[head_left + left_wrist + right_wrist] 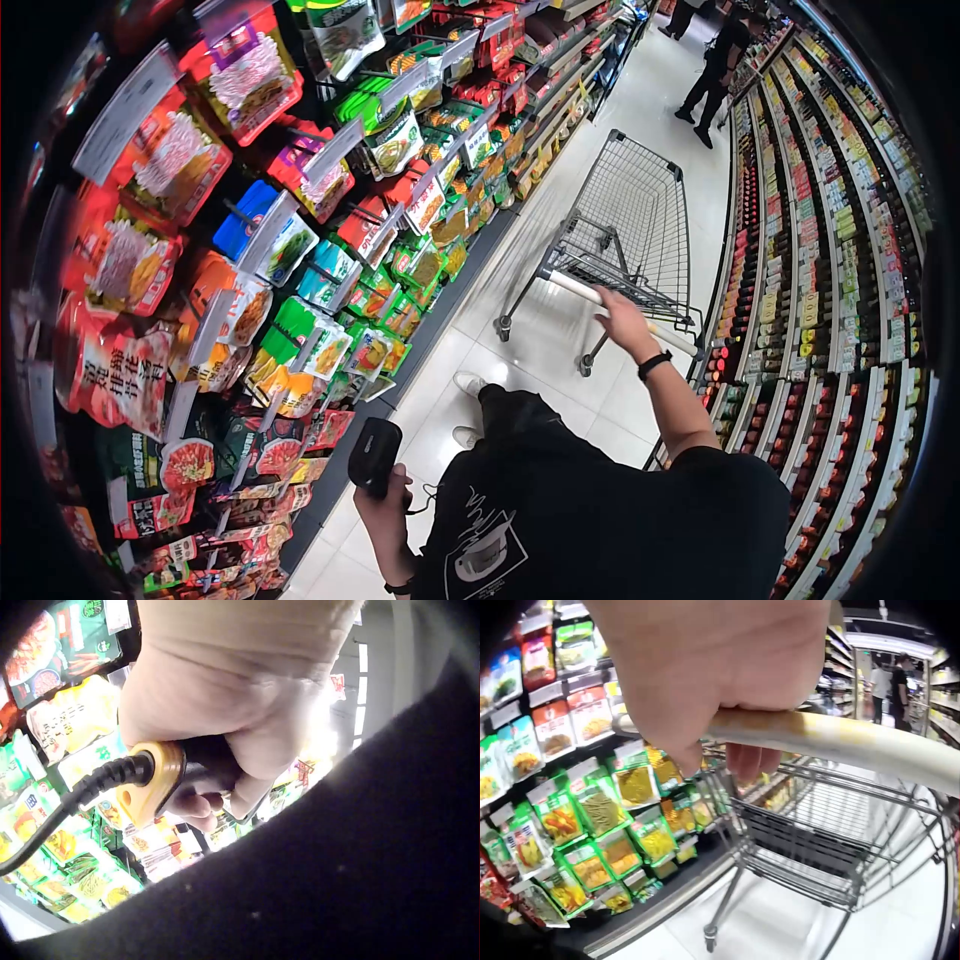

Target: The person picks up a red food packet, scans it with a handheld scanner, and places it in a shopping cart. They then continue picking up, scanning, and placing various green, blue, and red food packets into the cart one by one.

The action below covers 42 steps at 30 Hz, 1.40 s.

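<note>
My left hand (384, 512) grips a black handheld device (375, 455) with a rounded head, held low on the left near the shelf. In the left wrist view the fingers curl round its dark body, and a black cable (71, 806) runs out of its yellow end (154, 784). My right hand (627, 325) holds the pale handle (575, 287) of a wire shopping cart (635, 205). Seen from the right wrist, the fingers wrap over and under the handle. The cart's basket shows no goods.
Hanging food packets (400, 140) fill the rack on the left, close beside the left hand. Shelves of bottles and jars (800, 250) line the right side. Down the tiled aisle (660, 90), a person in dark clothes (715, 70) stands beyond the cart, with another farther off.
</note>
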{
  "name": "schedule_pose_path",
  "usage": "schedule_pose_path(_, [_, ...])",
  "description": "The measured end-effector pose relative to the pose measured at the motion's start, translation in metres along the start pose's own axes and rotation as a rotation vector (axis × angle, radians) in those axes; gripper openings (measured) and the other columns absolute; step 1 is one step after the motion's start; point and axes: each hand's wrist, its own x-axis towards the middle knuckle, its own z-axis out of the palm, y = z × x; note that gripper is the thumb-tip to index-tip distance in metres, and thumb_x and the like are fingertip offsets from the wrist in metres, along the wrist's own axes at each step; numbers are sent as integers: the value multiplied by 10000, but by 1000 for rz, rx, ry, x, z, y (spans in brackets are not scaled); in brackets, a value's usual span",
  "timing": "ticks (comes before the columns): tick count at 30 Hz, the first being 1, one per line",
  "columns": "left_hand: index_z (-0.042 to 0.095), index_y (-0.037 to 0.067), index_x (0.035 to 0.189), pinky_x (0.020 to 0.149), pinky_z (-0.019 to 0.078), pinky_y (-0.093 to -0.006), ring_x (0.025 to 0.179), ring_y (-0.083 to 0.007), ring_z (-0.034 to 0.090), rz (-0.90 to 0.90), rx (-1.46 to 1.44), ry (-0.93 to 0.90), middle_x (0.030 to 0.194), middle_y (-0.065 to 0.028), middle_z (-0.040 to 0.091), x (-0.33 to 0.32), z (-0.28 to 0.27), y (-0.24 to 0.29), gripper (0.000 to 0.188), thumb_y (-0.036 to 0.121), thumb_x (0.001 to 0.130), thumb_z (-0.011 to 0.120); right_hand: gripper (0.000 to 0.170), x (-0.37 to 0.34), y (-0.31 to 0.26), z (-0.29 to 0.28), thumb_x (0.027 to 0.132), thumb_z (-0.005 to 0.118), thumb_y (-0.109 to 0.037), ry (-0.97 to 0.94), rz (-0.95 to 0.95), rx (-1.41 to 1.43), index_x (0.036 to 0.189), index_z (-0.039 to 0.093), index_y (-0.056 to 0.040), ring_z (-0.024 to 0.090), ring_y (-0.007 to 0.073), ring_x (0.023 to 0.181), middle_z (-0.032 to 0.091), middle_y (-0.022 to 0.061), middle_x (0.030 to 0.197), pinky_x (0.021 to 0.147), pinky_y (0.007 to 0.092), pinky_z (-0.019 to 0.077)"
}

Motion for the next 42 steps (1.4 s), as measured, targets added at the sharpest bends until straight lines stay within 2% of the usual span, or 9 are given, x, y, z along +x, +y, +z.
schedule_pose_path(4, [694,2,1128,508,405,-239,563,-67,553,1,-11,-48,779,-45,705,-9,-18,-21,282,172,952,833,352,-34,70,9,927,778,-323,-69,359,-126,1164,733,-67,729,426,990,770,190,1031,885,510,584])
schedule_pose_path(10, [716,19,1029,501,464,-248,560,-77,580,21,69,-119,737,-45,689,-19,-32,-46,198,175,957,815,486,-36,83,21,923,725,-545,-165,406,-346,966,815,-70,755,404,933,782,212,979,828,506,612])
schedule_pose_path(18, [736,2,1066,503,404,-237,567,-47,557,20,174,-228,768,-26,718,-29,-15,-43,245,202,963,833,402,-56,66,17,902,688,-440,-171,424,-245,972,835,-72,763,403,975,783,232,1008,894,497,609])
schedule_pose_path(22, [750,-5,1096,621,497,-245,699,-74,645,82,207,-255,845,-38,749,-36,0,-36,276,197,941,857,455,-51,79,5,885,772,-522,-345,335,-48,909,824,-71,763,309,749,772,109,741,765,462,608])
schedule_pose_path(26, [725,-3,1165,693,514,-260,769,-80,642,115,244,-257,899,-16,739,-42,16,-35,321,198,949,851,505,-53,71,-13,918,780,-521,-356,330,254,1079,751,-43,732,261,682,757,134,769,699,425,584])
schedule_pose_path(30, [722,2,1182,724,522,-266,803,-78,631,94,228,-236,929,-8,732,-55,47,-35,334,214,955,847,522,-69,96,2,988,667,-569,-94,50,-8,1088,648,-57,718,431,765,704,211,770,697,532,546])
schedule_pose_path(34, [726,21,1210,690,523,-263,772,-79,630,63,304,-237,908,5,711,-74,110,-19,355,237,955,847,500,-81,103,1,1043,588,-551,26,15,-262,975,578,-55,725,420,759,718,219,786,665,548,558])
schedule_pose_path(39, [733,63,1232,580,515,-280,704,-84,623,132,352,-309,896,3,700,-84,169,-20,345,241,958,843,500,-78,129,1,1036,588,-574,71,-69,-204,992,582,-76,731,384,678,719,177,769,603,502,569])
schedule_pose_path(42, [734,58,1228,577,511,-284,696,-81,613,374,387,-352,903,-1,705,-83,212,-37,324,218,964,833,493,-69,138,-9,1039,585,-570,84,-68,-195,975,586,-81,729,371,655,717,168,755,583,488,568])
